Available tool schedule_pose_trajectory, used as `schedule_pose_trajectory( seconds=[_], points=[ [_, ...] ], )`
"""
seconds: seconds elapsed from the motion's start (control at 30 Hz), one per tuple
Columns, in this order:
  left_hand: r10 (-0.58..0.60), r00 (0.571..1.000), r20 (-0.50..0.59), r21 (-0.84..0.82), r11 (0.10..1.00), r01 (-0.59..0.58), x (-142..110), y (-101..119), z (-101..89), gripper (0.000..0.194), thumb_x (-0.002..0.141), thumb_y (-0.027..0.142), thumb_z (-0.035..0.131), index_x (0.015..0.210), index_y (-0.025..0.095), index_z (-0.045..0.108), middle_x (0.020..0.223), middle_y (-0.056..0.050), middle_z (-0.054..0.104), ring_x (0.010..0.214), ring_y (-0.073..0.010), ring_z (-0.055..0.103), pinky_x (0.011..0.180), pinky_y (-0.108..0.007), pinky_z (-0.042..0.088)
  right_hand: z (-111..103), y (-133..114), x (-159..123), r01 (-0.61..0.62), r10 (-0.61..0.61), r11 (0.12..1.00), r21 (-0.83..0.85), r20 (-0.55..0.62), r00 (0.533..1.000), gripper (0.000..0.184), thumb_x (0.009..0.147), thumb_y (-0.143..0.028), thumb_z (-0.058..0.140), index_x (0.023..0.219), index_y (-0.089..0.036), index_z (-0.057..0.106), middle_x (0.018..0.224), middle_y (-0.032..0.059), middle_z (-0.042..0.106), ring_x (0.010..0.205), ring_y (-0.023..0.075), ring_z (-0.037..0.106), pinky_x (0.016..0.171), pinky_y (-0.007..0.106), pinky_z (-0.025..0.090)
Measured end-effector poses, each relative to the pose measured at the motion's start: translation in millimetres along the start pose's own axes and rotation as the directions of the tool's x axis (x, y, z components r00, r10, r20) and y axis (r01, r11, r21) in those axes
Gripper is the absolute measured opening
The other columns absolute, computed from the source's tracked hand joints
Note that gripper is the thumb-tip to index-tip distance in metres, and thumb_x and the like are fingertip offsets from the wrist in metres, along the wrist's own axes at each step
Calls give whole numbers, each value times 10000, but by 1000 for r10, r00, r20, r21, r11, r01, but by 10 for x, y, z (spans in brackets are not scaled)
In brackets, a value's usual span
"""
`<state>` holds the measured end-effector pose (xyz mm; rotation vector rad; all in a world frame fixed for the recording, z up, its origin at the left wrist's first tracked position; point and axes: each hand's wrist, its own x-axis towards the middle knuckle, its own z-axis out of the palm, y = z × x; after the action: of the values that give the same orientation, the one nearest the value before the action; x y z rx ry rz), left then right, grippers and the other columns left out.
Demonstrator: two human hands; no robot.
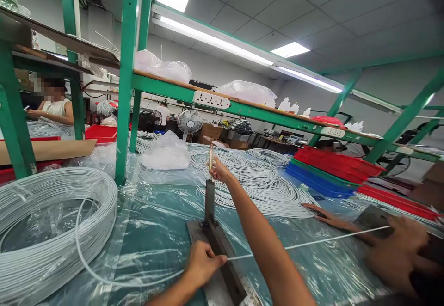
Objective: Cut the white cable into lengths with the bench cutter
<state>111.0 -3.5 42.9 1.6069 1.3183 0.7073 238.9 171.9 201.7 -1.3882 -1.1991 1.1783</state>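
Workshop with green shelf frame [125, 88] over a bench [156, 232] covered in teal with clear plastic on top; ceiling lights, white power strip [211, 99] on the shelf edge, fan [190, 121] behind. White cable [322, 241] leaves the large coil [100, 223] on the left, dips in a curve toward the near edge, then goes to the left hand [203, 263]. From there its long axis runs nearly straight to the right, rising slightly in view, across the metal lever tool [209, 204] and behind the right forearm, up to a co-worker's blurred hand [398, 246]; grip there can't be told. Left hand: thumb and fingers pinching the cable, just beside the tool's base. Right hand [219, 170]: fingers clenched round the upright handle [211, 156]. Tool base lies lengthwise, from the near edge away and slightly left, crosswise to the cable. Another co-worker's hand [322, 216] lies flat near loose cable loops [256, 181] on the far side. Stacked red trays [340, 162] and blue trays [315, 181] right of the loops; white plastic bag [166, 151] left of them. Seated person [55, 105] far left.
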Motion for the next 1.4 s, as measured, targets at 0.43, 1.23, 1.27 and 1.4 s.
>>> schedule_pose_trajectory(
  seconds=[0.43, 1.23, 1.27, 1.4],
  points=[
    [-42, 983, -178, 157, 985, 71, -124, 85, 67, 133, 711, 298, 623, 640, 187, 606, 733, -5, 644, 725, -162, 583, 583, -239, 310, -593, -82, -1801, -157, 159, 962, 223, 8, 987, 481, 954, -467, 250, 1079, -137, 578, 655, 58, 625, 470, 79, 538, 402, 134, 378],
    [12, 986, -166, 222, 975, 26, -168, 61, 52, 166, 739, 326, 617, 651, 186, 599, 727, -14, 638, 731, -168, 600, 558, -234, 285, -487, 1019, -2957, -342, 349, 872, -350, -44, 936, 226, 485, -356, 529, 613, -183, 459, 476, -71, 318, 381, 35, 242, 369, 171, 160],
    [11, 986, -166, 223, 975, 27, -170, 65, 54, 164, 739, 324, 618, 652, 186, 601, 733, -14, 641, 737, -167, 599, 562, -231, 290, -490, 1011, -2968, -321, 326, 882, -344, -46, 944, 229, 479, -356, 515, 619, -181, 469, 482, -67, 318, 395, 41, 247, 383, 177, 166],
    [11, 986, -166, 214, 976, 26, -186, 72, 56, 149, 735, 310, 617, 651, 188, 603, 731, -10, 643, 724, -156, 587, 570, -223, 298, -492, 1138, -3023, -277, 275, 895, -350, -56, 960, 231, 497, -383, 503, 622, -195, 453, 493, -60, 294, 415, 59, 231, 407, 203, 196]
  ],
)
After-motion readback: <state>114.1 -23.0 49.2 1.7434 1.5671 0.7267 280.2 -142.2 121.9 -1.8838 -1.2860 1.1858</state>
